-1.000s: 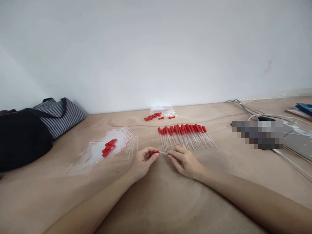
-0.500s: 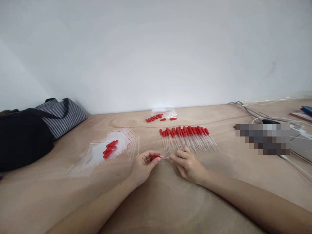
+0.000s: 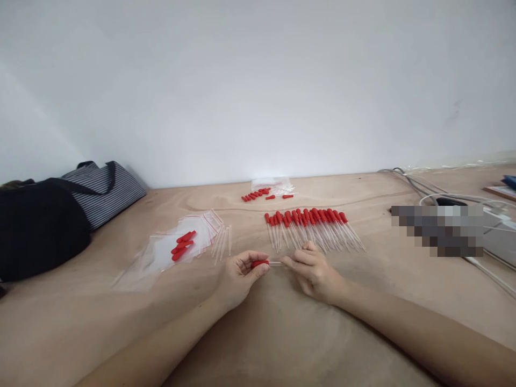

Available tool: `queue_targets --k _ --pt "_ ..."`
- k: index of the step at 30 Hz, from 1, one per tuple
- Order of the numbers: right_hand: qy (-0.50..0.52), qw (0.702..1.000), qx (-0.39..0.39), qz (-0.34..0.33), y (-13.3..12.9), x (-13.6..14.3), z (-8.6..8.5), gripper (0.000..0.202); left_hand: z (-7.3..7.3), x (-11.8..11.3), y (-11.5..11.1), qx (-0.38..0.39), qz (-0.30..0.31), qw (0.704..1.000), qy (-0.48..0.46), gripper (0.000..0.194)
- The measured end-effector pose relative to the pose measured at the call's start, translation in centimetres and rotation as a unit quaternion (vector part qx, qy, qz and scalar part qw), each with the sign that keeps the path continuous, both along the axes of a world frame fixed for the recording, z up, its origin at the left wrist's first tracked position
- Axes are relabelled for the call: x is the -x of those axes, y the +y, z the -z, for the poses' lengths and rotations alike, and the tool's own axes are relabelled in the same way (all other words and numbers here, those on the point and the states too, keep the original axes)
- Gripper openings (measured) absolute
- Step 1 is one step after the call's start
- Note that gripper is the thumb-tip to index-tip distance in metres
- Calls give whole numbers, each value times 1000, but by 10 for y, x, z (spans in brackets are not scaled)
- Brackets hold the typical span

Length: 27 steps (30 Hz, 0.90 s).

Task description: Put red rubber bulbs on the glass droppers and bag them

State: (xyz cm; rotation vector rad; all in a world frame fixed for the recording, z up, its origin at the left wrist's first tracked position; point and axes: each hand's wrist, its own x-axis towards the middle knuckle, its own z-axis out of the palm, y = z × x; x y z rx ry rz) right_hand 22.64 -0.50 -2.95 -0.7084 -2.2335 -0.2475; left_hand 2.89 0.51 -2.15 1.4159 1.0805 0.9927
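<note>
Low over the table's middle, my left hand point(image 3: 242, 275) pinches a red rubber dropper bulb point(image 3: 260, 263) between thumb and fingers. A clear glass dropper tube point(image 3: 275, 264) runs sideways from the bulb's mouth to my right hand point(image 3: 312, 271), whose closed fingers grip it and hide its far end. How deep the tube sits in the bulb cannot be seen. Just beyond my right hand lies a row of several droppers with red bulbs point(image 3: 306, 216), tips toward me. Several bare glass tubes point(image 3: 222, 242) lie beyond my left hand.
Left of my hands, loose red bulbs point(image 3: 183, 246) rest on clear zip bags point(image 3: 157, 263). Near the wall are more red bulbs point(image 3: 256, 194) and tubes by another bag point(image 3: 271, 184). A black and striped bag point(image 3: 108, 188) stands far left; cables point(image 3: 415, 185) lie at right.
The bulb and tube have shifted slightly right with my left hand. Both hands keep their hold, and the things on the table lie as before.
</note>
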Motion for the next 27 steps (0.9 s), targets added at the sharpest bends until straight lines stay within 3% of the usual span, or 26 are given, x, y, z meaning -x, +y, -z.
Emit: queue_targets --k 8,18,23,27 --pt "36 984 175 -22 1 2 -7 21 5 -1 -4 -45 8 999 10 36" --pt "64 955 289 -38 0 3 -14 21 9 1 -3 -81 26 996 28 36" --pt "137 926 350 -43 0 5 -19 20 -4 -4 -2 -16 1 999 -36 44" --pt "153 915 373 -17 -4 10 -18 19 -11 -10 -4 38 -16 993 -115 30"
